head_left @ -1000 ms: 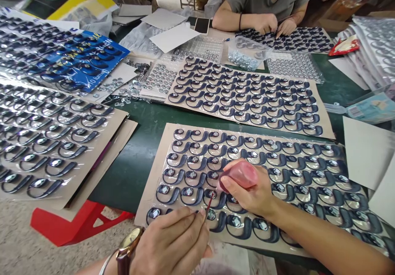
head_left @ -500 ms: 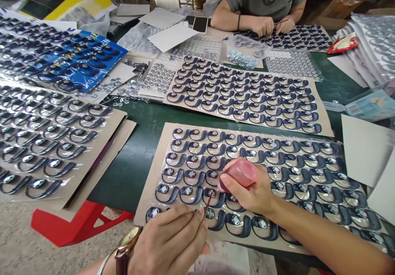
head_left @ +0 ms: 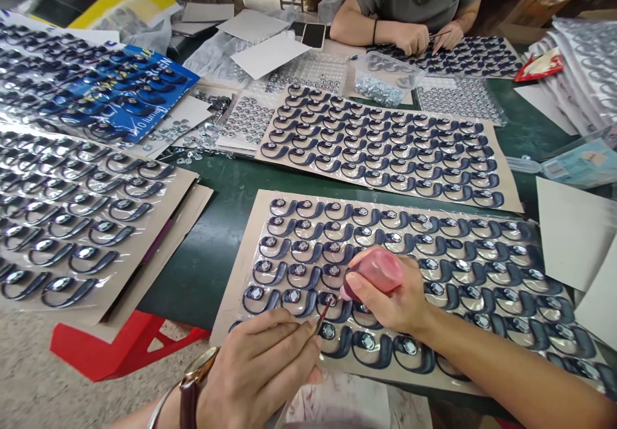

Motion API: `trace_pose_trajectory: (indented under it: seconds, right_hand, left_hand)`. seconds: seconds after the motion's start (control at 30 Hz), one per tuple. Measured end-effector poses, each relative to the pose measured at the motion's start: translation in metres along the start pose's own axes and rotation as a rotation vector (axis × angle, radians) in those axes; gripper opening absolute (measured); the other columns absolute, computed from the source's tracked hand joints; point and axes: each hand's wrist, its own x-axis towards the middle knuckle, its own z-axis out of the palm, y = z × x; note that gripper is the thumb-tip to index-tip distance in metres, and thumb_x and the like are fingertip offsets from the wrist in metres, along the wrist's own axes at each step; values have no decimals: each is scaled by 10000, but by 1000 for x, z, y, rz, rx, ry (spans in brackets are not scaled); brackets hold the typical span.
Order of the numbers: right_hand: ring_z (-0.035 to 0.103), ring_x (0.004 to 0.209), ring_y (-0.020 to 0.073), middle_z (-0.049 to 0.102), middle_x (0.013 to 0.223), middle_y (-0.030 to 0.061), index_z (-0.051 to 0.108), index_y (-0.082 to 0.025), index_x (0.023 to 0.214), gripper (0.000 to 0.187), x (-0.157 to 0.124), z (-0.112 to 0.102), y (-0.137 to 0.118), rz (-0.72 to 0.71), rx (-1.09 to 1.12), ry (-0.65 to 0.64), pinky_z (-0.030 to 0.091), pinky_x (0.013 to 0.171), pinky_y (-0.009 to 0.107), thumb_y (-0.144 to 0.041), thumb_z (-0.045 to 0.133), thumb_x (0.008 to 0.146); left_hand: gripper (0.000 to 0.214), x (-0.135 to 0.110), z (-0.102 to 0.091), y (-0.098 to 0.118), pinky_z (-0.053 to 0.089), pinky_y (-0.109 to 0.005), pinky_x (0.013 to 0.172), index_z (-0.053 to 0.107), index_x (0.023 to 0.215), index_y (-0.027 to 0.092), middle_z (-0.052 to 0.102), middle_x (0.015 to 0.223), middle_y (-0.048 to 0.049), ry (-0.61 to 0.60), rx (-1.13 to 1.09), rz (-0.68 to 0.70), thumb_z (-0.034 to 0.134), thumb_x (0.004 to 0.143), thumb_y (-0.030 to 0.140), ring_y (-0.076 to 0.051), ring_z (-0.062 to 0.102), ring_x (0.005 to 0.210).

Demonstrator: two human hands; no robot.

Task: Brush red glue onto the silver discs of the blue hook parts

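My left hand (head_left: 263, 361), a watch on its wrist, pinches what look like slim tweezers (head_left: 324, 315) with reddish tips. Those tips meet the shiny round centre of one dark curved piece (head_left: 341, 310) on the near board (head_left: 241, 255). Rows of such hook-shaped pieces lie on this board over clear film, most with a silvery faceted disc. Wrapped in my right hand (head_left: 402, 297) is a pink squeeze bottle (head_left: 378, 270), tilted with its narrow end toward the tweezer tips. My fingers and the bottle hide some pieces beneath.
Behind lies a second board (head_left: 504, 185) of similar pieces; film-covered stacks (head_left: 183, 188) stand at left. Small discs fill trays (head_left: 248, 121) and a clear plastic box (head_left: 385, 88). Across the green table (head_left: 193, 268), a person's hands (head_left: 424, 40) work over another board. White cards (head_left: 573, 236) lie right.
My left hand and the tweezers have shifted very slightly, with the tips at the same piece. The bottle in my right hand stays almost still. The other person's fingers have moved a little.
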Motion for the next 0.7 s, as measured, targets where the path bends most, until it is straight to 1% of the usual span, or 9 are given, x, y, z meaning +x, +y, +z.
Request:
trace_pose_trajectory:
  seconds: [0.07, 0.17, 0.33, 0.43, 0.53, 0.63, 0.7]
  right_hand:
    - [544, 478, 98, 592, 598, -23, 576, -195, 784, 49, 1, 0, -1, -17, -13, 8, 457, 450, 229, -224, 610, 762]
    - [554, 493, 105, 581, 596, -21, 569, -200, 771, 54, 2, -1, -3, -34, -33, 11, 464, 458, 234, -241, 603, 766]
    - [523, 447, 95, 577, 590, -26, 566, -209, 776, 57, 1, 0, -3, -30, -36, -2, 449, 419, 229, -257, 597, 771]
    - [527, 448, 95, 586, 592, -20, 565, -202, 774, 60, 0, 2, -3, -37, -22, -13, 455, 424, 228, -244, 607, 765]
    - [555, 473, 104, 597, 598, -10, 561, -195, 764, 66, 1, 3, -3, -79, -4, -15, 475, 446, 232, -237, 612, 765]
    - [585, 510, 112, 614, 633, 0, 552, -196, 762, 87, 1, 4, -3, -135, -4, 8, 481, 450, 228, -244, 624, 758]
    - [599, 525, 110, 627, 659, 0, 546, -199, 795, 118, 1, 5, -2, -174, -7, 20, 482, 448, 217, -245, 642, 744]
  left_hand:
    - [216, -3, 2, -1, 530, -306, 834, 612, 1018, 60, 675, 992, -89, 3, -46, -27, 504, 858, 157, -170, 623, 966]
    - [247, -5, 3, -1, 529, -330, 845, 596, 1051, 69, 666, 1021, -96, 23, -105, -77, 522, 820, 119, -173, 630, 944]
    - [252, -3, 1, -2, 537, -330, 810, 599, 1029, 58, 676, 983, -101, 54, -127, -89, 537, 787, 91, -170, 648, 877]
    - [265, -1, 0, -3, 538, -324, 796, 587, 1046, 73, 677, 985, -97, 40, -158, -108, 516, 791, 83, -165, 648, 878]
    - [268, 0, -1, -5, 532, -306, 800, 581, 1046, 88, 680, 974, -93, 51, -219, -149, 496, 794, 58, -147, 650, 875]
    - [244, 2, 0, -7, 527, -293, 802, 590, 1011, 99, 686, 948, -87, 101, -280, -214, 489, 796, 41, -138, 651, 866]
    - [236, 1, 1, -9, 523, -292, 800, 592, 995, 100, 688, 932, -84, 127, -321, -250, 493, 793, 29, -138, 651, 861]
